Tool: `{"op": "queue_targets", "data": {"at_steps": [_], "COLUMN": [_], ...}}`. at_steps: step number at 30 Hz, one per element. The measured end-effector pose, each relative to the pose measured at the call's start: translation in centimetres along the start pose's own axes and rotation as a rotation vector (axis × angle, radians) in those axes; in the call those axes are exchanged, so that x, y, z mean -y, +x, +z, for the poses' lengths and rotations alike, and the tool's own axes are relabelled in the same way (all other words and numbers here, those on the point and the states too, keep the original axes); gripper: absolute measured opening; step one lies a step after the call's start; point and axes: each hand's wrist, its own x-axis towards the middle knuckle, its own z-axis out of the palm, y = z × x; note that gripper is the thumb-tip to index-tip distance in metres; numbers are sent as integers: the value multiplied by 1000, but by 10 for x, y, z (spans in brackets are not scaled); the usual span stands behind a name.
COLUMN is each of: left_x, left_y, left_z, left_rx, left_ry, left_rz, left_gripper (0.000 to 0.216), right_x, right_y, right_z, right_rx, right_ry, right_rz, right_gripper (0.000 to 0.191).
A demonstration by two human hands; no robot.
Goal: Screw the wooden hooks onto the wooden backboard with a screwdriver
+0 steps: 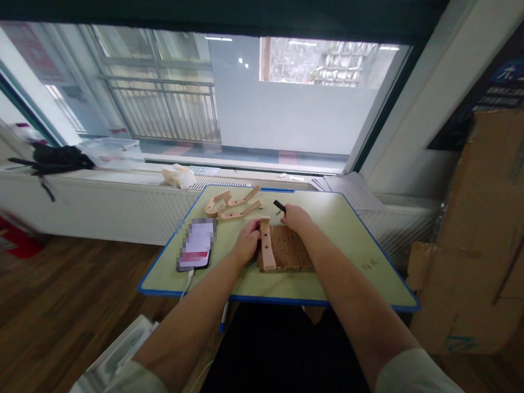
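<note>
My left hand (248,242) is closed on the upper left edge of a pale wooden piece with several round holes (268,251). That piece lies lengthwise on the left side of a brown wooden board (288,250). Just beyond the board's far edge, my right hand (296,219) grips a small black-handled tool (279,205); its exact kind cannot be made out. A thin dark tip shows beneath the handle, apart from the pale piece. Several more pale, curved wooden pieces (239,212) lie farther back on the table, to the left.
The blue-edged greenish table (351,256) stands against a radiator (115,206) under a window. A phone (197,244) with a white cable lies on its left side. Large cardboard boxes (476,239) stand at the right. A pale bin-like container (116,353) sits low at the left.
</note>
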Motion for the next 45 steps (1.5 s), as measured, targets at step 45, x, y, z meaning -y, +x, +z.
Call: {"op": "queue_targets", "data": {"at_steps": [45], "left_x": [0], "left_y": [-11], "left_z": [-9], "left_rx": [-400], "left_ry": [226], "left_rz": [276], "left_gripper": [25], "right_x": [32], "right_y": [-59], "right_z": [-29], "right_rx": [-7], "right_ry": [1247], "right_rz": [-279], "right_gripper": [31]}}
